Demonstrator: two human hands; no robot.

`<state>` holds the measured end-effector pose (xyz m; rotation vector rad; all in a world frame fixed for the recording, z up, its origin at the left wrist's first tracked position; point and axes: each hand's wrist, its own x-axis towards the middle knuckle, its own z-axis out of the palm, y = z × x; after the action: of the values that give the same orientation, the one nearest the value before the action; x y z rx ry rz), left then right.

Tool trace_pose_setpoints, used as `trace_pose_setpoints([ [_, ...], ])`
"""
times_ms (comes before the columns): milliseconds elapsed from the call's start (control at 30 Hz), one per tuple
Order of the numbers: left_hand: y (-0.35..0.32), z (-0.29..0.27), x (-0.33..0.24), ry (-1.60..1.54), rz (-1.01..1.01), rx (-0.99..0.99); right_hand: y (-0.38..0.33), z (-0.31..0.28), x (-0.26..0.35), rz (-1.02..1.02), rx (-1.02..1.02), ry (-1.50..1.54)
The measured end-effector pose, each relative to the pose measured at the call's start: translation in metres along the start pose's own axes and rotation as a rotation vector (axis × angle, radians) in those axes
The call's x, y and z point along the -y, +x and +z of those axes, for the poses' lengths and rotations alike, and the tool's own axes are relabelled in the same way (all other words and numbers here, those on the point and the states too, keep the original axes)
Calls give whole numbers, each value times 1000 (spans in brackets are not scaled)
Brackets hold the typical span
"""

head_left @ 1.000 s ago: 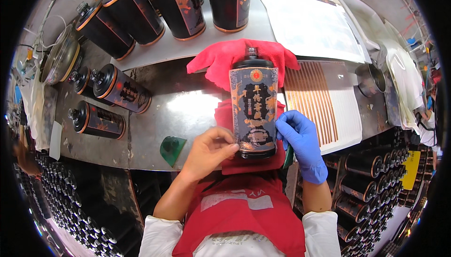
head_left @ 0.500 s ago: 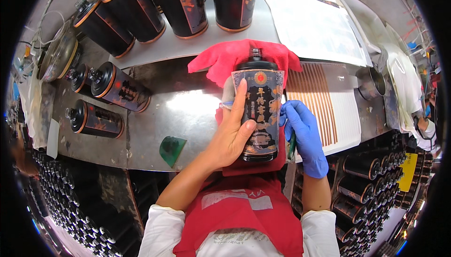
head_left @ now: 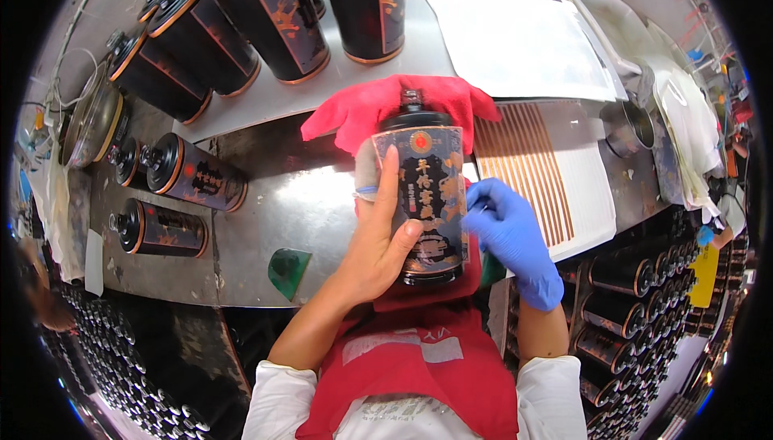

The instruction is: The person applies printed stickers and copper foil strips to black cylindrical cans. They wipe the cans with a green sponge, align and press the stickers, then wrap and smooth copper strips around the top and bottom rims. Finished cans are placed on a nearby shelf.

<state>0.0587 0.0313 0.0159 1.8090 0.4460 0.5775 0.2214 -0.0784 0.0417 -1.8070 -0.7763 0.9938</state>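
Observation:
A black bottle (head_left: 432, 190) with copper-edged dark label leans upright in front of me, its clear stopper pointing away. It rests against a red cloth (head_left: 338, 122). My left hand (head_left: 377, 251) grips the bottle from the left, thumb and one long finger lying on the label; pale wrapping with a blue band shows on its other fingers. At the label's right edge is my right hand (head_left: 515, 235), in a blue glove, with bent fingers drawn together; what they pinch is too small to make out. Just below that hand shows a green piece (head_left: 492, 268), mostly hidden.
A green flat scraper (head_left: 288, 272) lies on the metal table (head_left: 266, 239). Several bottles lie at left; taller black canisters (head_left: 274, 21) stand behind. At right are a sheet of copper strips (head_left: 527, 166), white sheets (head_left: 515, 45) and a metal cup (head_left: 630, 130). Bottles are stacked below.
The view has shifted, so most things at the back sit further left. My right hand has shifted slightly at the label's edge. My left hand still holds the bottle.

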Motion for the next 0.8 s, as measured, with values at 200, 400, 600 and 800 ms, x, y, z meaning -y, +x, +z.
trace_pose_setpoints([
  [200, -3, 6, 5, -63, -30, -19, -8, -3, -22, 185, 33, 369],
  [400, 2, 13, 6, -237, -26, -73, -15, 8, -43, 172, 118, 451],
  [600, -4, 0, 19, -266, -161, -576, -15, 2, -46, 168, 133, 406],
  [800, -12, -37, 27, 560, 56, -651, -19, -8, -43, 145, 54, 359],
])
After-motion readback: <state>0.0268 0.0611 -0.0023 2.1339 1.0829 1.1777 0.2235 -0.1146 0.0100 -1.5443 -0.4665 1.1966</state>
